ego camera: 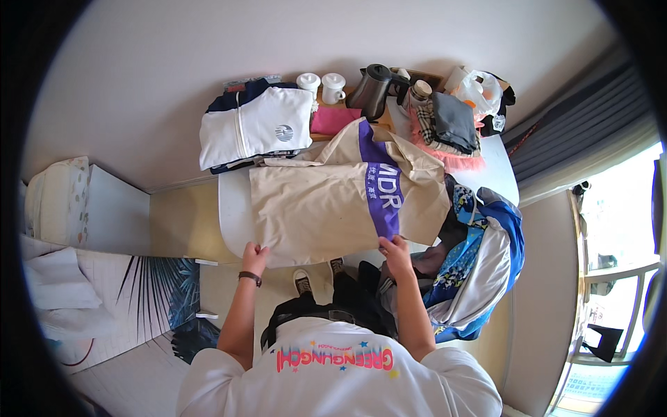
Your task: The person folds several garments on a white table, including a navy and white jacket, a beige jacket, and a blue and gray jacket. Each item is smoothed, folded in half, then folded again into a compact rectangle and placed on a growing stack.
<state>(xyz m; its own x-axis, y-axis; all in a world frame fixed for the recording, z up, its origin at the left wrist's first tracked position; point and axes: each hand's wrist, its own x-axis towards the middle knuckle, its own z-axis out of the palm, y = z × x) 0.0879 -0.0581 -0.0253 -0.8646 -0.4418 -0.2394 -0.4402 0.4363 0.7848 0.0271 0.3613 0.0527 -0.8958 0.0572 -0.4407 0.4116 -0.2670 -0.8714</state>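
Note:
A beige cloth garment with a purple printed band is spread over the white table. My left hand pinches its near left corner, close to the table's front edge. With my right hand I grip the near edge at the lower end of the purple band. Between my hands the near edge hangs slightly past the table. The far part of the cloth is bunched and folded over on itself, and its right end lies loose. Whether it is a shirt or an apron I cannot tell.
Behind left lies a folded white-and-navy jacket on other clothes. White lidded mugs, an electric kettle and a pink cloth stand along the back. Folded clothes and a plastic bag sit back right. Blue-and-white clothes hang at right.

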